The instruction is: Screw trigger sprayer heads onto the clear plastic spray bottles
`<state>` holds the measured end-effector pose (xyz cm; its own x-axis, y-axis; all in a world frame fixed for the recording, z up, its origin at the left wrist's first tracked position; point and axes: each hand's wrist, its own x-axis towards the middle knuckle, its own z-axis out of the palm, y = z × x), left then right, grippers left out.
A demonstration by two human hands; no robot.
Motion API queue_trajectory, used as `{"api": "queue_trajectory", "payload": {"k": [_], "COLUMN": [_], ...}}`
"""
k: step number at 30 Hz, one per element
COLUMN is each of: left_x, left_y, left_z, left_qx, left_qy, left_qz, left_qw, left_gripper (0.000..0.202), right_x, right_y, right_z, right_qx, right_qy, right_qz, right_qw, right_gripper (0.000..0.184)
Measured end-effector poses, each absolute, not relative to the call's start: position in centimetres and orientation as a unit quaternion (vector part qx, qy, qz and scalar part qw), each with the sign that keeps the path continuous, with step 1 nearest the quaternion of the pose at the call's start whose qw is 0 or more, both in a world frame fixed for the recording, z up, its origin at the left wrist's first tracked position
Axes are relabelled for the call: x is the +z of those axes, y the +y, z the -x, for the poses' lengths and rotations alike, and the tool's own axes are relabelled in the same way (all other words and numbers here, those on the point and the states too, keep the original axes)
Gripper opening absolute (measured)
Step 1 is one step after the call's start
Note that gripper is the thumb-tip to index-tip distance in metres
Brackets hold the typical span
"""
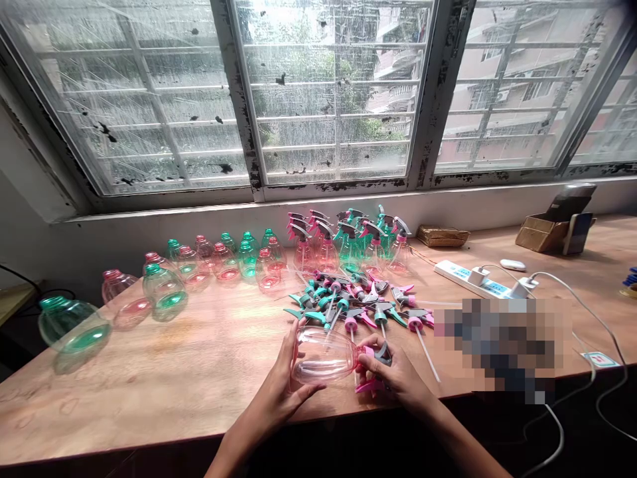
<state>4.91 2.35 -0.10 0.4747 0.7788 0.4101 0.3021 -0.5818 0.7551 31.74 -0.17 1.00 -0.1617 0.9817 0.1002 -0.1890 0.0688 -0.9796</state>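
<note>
A clear pink spray bottle (326, 358) lies on its side in the air near the table's front edge, its neck pointing right. My left hand (291, 378) is wrapped round the bottle's base, thumb below and fingers above. At the neck, my right hand (393, 372) grips a pink and grey trigger sprayer head (371, 355), which sits against the bottle's mouth. How far it is screwed on I cannot tell. Just beyond both hands lies a pile of loose pink and green trigger sprayer heads (343, 299) with white dip tubes.
Several open pink and green bottles (186, 269) stand at the left and back. Bottles with sprayers fitted (348, 245) stand by the wall. A power strip (472, 279) with cables, a wicker tray (442, 236) and a cardboard box (540, 232) are on the right. One area is pixelated.
</note>
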Motion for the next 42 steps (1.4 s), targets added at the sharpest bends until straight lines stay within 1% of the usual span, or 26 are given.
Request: {"api": "queue_trajectory", "payload": {"k": [6,10,18,24,29,32,37,42], "left_x": [0.2,-0.1,-0.3,0.3,0.4,0.1,-0.6,0.0], "left_y": [2.3,2.4,2.5,2.5,2.4,2.4,2.5,2.3], "left_z": [-5.3,-5.2,-5.0,-5.2,-5.2,-5.1,-5.0,-5.2], "left_qx": [0.396,0.403,0.394,0.407,0.416,0.417,0.401,0.403], "left_qy": [0.328,0.318,0.336,0.324,0.322,0.321,0.312,0.309], "left_qz": [-0.793,-0.787,-0.791,-0.792,-0.795,-0.788,-0.774,-0.779], "left_qw": [0.328,0.342,0.325,0.319,0.302,0.32,0.379,0.368], "left_gripper": [0.105,0.101,0.099,0.092,0.095,0.094,0.096,0.104], "right_x": [0.8,0.9,1.1,0.8,0.6,0.4,0.2,0.4], "right_y": [-0.2,-0.2,-0.3,-0.2,-0.1,-0.1,-0.1,-0.2], "right_z": [-31.8,-31.8,-31.8,-31.8,-31.8,-31.9,-31.9,-31.9], "right_qx": [0.564,0.572,0.574,0.584,0.591,0.59,0.591,0.588], "right_qy": [-0.516,-0.509,-0.508,-0.504,-0.499,-0.501,-0.499,-0.504], "right_qz": [0.38,0.378,0.381,0.383,0.381,0.381,0.377,0.372], "right_qw": [0.521,0.52,0.517,0.509,0.506,0.506,0.51,0.511], "right_gripper": [0.046,0.045,0.046,0.049,0.05,0.05,0.048,0.048]}}
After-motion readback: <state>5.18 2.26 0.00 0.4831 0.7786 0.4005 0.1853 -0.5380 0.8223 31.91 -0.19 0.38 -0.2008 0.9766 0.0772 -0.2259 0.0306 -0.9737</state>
